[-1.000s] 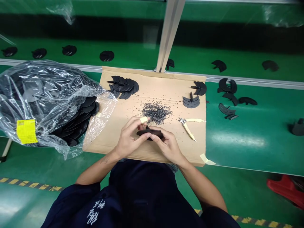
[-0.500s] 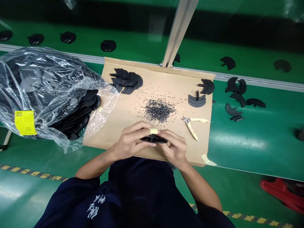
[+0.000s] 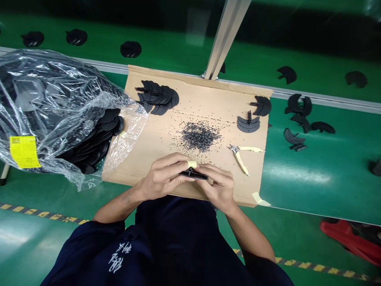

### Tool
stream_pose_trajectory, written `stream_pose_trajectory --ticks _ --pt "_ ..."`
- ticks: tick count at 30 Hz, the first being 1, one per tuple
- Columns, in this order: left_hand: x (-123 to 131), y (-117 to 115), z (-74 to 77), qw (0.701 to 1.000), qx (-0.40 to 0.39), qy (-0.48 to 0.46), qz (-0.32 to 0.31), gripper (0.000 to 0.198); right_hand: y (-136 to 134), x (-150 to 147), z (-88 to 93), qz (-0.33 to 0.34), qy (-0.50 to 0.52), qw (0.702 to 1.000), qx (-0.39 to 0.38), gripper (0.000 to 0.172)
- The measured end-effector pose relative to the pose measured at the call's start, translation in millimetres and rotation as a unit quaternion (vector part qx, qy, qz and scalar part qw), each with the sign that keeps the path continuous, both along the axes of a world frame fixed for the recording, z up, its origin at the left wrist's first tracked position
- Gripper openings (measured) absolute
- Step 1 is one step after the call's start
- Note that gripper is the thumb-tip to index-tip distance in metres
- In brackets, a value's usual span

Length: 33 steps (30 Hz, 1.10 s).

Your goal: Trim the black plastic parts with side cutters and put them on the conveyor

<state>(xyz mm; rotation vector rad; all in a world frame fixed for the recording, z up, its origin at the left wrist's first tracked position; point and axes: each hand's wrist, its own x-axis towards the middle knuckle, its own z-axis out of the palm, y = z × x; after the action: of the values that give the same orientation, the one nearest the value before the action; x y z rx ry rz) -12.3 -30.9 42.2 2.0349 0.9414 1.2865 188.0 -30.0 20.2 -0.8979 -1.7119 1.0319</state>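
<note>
Both my hands hold one flat black plastic part [image 3: 194,174] edge-on over the near edge of a cardboard sheet [image 3: 166,139]. My left hand [image 3: 162,178] pinches its left end, with a strip of yellow tape on one fingertip. My right hand [image 3: 218,186] is closed around its right end. Just beyond my hands lies a heap of small black plastic trimmings [image 3: 199,136]. Small cutters with cream handles [image 3: 241,157] lie on the cardboard to the right of my hands.
A clear plastic bag [image 3: 50,115] full of black parts lies at the left. Fanned black parts [image 3: 157,97] sit at the cardboard's far left, two more parts [image 3: 253,117] at its far right. Loose parts [image 3: 300,117] dot the green bench and conveyor. A metal post [image 3: 226,35] rises behind.
My hands have turned the black part from flat-side-up to edge-on and drawn it slightly nearer. The view has shifted a little.
</note>
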Motion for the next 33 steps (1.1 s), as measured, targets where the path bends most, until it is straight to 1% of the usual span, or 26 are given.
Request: stream_pose_trajectory --ticks 3,7,10,13,15,17,19,21,22,23,25,27,29,30,31,33 --pt "0 0 -0.9 1.000 -0.009 -0.001 -0.017 0.037 -1 0 2.3 -0.009 -0.012 1.000 -0.009 0.024" --pt "4 -3 -2.4 0.999 0.001 -0.034 0.018 0.032 -1 -1 5.2 0.012 0.007 0.999 -0.031 0.021" --pt "6 -4 -1.6 0.999 0.004 -0.038 0.025 0.031 0 -4 2.6 0.020 0.038 0.998 -0.044 0.017" --pt "8 -4 -0.1 1.000 -0.013 -0.019 0.011 0.033 0 -6 -1.6 0.011 0.064 0.996 -0.069 0.014" --pt "8 -5 -0.2 0.999 -0.031 -0.013 0.012 0.033 0 -6 -2.1 0.008 0.067 0.994 -0.089 0.017" --pt "8 -6 -1.5 0.998 -0.053 -0.026 0.035 0.030 1 -3 0.5 0.023 0.044 0.994 -0.101 0.020" --pt "7 -7 -3.3 0.994 -0.072 -0.045 0.062 0.027 3 3 5.3 0.047 0.012 0.994 -0.100 0.024" --pt "5 -8 -4.6 0.994 -0.079 -0.046 0.068 0.024 6 8 10.1 0.050 -0.008 0.995 -0.084 0.032" --pt "5 -8 -4.8 0.994 -0.077 -0.042 0.064 0.022 7 10 12.0 0.042 -0.010 0.997 -0.069 0.034" --pt "4 -8 -4.7 0.995 -0.076 -0.039 0.057 0.020 8 12 13.3 0.032 -0.008 0.998 -0.052 0.031" --pt "3 -7 -3.8 0.993 -0.099 -0.053 0.030 0.025 9 12 14.0 0.023 0.003 1.000 -0.018 0.020" --pt "2 -6 -2.5 0.982 -0.161 -0.098 -0.022 0.040 11 12 13.1 0.035 0.019 0.999 -0.001 0.012" --pt "0 -4 -1.2 0.957 -0.239 -0.149 -0.077 0.055 12 12 12.0 0.055 0.028 0.998 0.006 0.011" --pt "-1 -3 -0.6 0.944 -0.271 -0.164 -0.094 0.056 13 13 11.7 0.064 0.029 0.997 0.009 0.011" --pt "-2 -1 0.1 0.934 -0.297 -0.170 -0.104 0.052 14 14 11.9 0.073 0.029 0.997 0.014 0.011" --pt "-5 1 1.8 0.924 -0.327 -0.161 -0.119 0.035 16 16 13.5 0.092 0.023 0.995 0.024 0.009"
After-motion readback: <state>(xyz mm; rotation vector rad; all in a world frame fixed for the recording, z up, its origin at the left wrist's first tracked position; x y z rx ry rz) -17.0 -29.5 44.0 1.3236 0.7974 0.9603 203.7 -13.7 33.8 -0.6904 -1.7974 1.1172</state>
